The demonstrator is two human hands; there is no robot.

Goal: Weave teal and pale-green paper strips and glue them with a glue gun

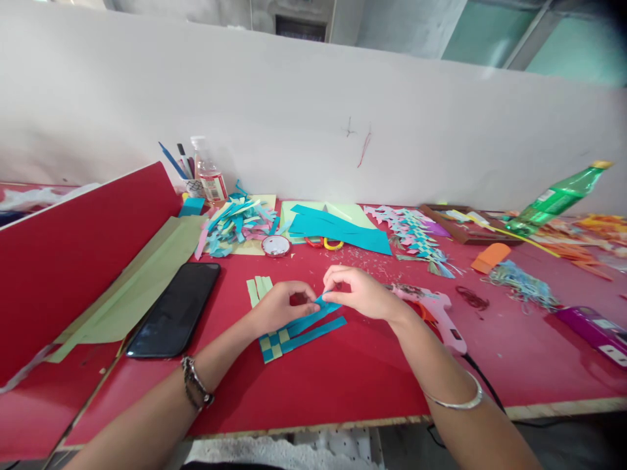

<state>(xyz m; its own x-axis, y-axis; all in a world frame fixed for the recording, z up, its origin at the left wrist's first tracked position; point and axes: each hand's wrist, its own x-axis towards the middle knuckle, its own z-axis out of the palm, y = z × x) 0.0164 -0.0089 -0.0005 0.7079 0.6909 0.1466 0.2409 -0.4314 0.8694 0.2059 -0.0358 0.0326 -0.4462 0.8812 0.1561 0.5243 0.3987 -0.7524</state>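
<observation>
In the middle of the red table lies a small woven piece (272, 343) of blue and pale green paper strips, a checker pattern at its lower left. Blue strips (318, 334) run out from it to the right, and pale green ends (258, 288) stick up at the back. My left hand (287, 305) pinches a blue paper strip between thumb and fingers. Close beside it, my right hand (360, 292) pinches the same blue strip nearer its right end. My left hand hides part of the weave.
A black phone (174, 310) lies to the left. Behind my right wrist is a pink glue gun (441, 313). Paper scraps (240, 222), blue sheets (337, 228) and finished woven pieces (416, 235) lie farther back. A green bottle (558, 199) leans at the right.
</observation>
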